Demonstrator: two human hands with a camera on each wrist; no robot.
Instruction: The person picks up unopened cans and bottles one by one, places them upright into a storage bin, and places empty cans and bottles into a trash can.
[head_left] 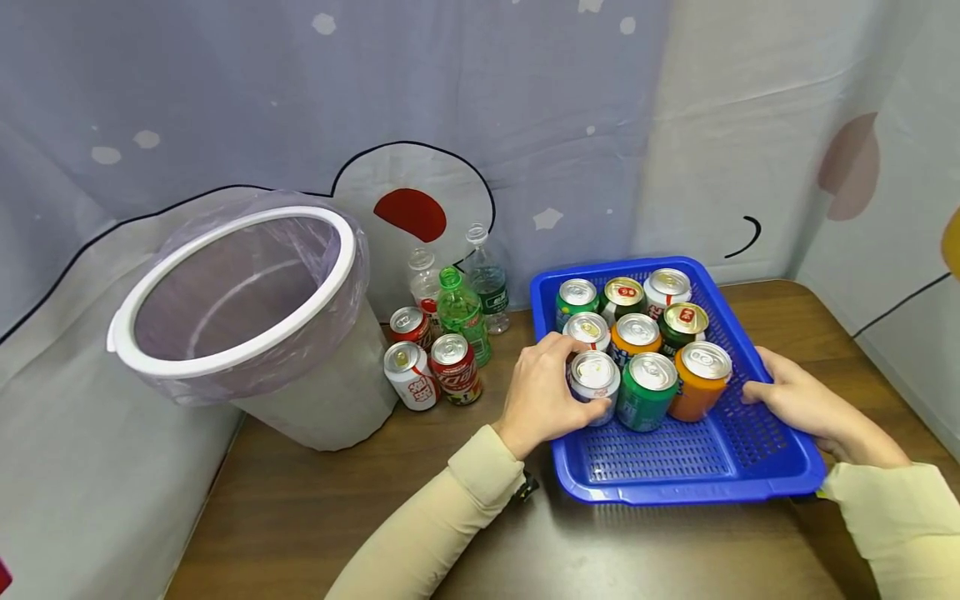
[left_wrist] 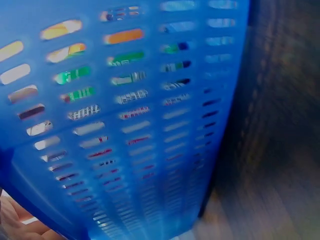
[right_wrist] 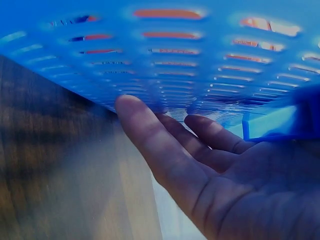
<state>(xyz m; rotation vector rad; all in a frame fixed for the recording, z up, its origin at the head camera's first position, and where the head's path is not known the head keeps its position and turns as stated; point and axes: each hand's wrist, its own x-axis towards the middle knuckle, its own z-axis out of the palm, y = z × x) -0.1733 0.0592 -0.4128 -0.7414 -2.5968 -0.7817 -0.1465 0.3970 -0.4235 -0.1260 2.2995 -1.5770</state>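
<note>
Pinching a pale can (head_left: 595, 372) between thumb and fingers, held the left hand (head_left: 543, 392) over the left rim of the blue basket (head_left: 690, 493), with that can at the near-left corner of its load. Could not tell whether the can's base met the basket floor. Gripped the basket's right rim with the right hand (head_left: 810, 404), thumb over the edge and fingers along the outer slotted wall. Had nine cans altogether inside the basket, upright in three rows towards its far end, counting the pinched one. Found a green can (head_left: 645, 404) just right of the pinched one, then an orange can (head_left: 693, 402), both along the basket's nearest row. Saw, left of the basket, a white can (head_left: 414, 385) and two red cans (head_left: 456, 375) upright on the bench (head_left: 300, 517). Noticed a green bottle (head_left: 462, 317) and two clear bottles (head_left: 491, 287) close by, also left of the basket. Saw a lined bin (head_left: 330, 392) farther left of the basket, beyond those cans.
</note>
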